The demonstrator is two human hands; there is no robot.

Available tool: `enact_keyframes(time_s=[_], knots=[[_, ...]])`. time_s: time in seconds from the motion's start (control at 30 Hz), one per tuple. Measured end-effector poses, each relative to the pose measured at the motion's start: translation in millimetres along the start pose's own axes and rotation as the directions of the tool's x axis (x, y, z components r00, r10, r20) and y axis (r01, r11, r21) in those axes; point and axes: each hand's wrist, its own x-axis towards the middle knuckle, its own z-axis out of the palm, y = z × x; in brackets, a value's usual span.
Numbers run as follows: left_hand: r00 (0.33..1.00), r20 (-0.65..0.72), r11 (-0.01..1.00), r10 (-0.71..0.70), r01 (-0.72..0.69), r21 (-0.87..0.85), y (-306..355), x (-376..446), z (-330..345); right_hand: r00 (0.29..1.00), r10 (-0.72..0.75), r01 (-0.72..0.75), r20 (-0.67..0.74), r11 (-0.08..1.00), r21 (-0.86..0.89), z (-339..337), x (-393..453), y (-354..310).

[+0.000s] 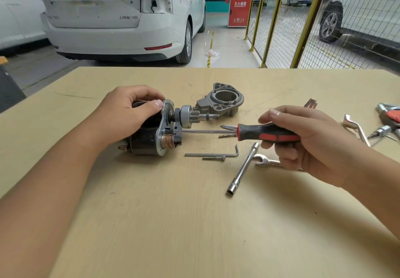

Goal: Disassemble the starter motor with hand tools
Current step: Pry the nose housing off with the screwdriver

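Starter motor (149, 132) lies on its side on the table (151, 223), pinion shaft pointing to 3 o'clock. Left hand (127, 113) is curled over the black body from 10 o'clock, thumb against the mounting plate. Right hand (303, 139) grips the screwdriver (266, 132) handle — shank level, tip at the plate. Detached nose housing (223, 100) sits at 1 o'clock; hex key (214, 154), socket wrench (242, 169) and open-end spanner (266, 161) at 4 o'clock.

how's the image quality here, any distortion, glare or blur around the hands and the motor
Head view: wide-angle bending curves the table edge and fence posts; light is soft and even, with faint shadows under the right hand and starter motor; no strong glare; the screwdriver and left hand look sharp, the background cars slightly softer.
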Motion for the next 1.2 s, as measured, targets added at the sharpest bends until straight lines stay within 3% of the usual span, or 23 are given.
enact_keyframes(time_s=[0.2,0.33,0.47,0.6,0.77,0.9,1.03,1.2], knots=[[1.000,0.003,1.000,0.006,-0.006,0.002,0.9,-0.5,-0.3,0.990,-0.128,0.123,0.061,0.989,0.079,-6.9,2.2,0.2],[1.000,0.003,1.000,0.004,-0.004,0.004,0.8,-0.2,-0.2,0.994,-0.075,0.067,0.079,0.993,0.097,-3.0,3.1,1.0],[1.000,-0.005,1.000,0.008,-0.008,-0.007,0.6,0.0,0.8,0.998,0.061,-0.060,-0.021,0.998,0.023,-4.9,3.2,-1.2],[1.000,-0.002,1.000,0.007,-0.007,-0.006,0.4,0.4,0.9,1.000,-0.008,0.008,0.020,1.000,0.007,-5.6,1.2,-2.5],[1.000,-0.001,1.000,0.010,-0.010,0.000,-0.5,0.6,0.7,0.990,-0.111,0.099,0.091,0.986,0.131,-9.0,2.3,-1.4],[1.000,-0.001,1.000,0.013,-0.013,0.001,-0.8,0.8,0.9,0.992,-0.054,0.040,0.114,0.991,0.128,-5.5,2.9,0.1],[1.000,0.003,1.000,0.015,-0.015,-0.003,-0.9,0.5,0.6,0.998,0.064,-0.065,0.027,0.997,0.049,-3.1,1.5,-3.2],[1.000,0.004,1.000,0.013,-0.013,-0.004,-1.5,1.0,0.6,0.998,-0.047,0.046,0.030,0.998,0.046,-1.5,0.1,-2.8]])
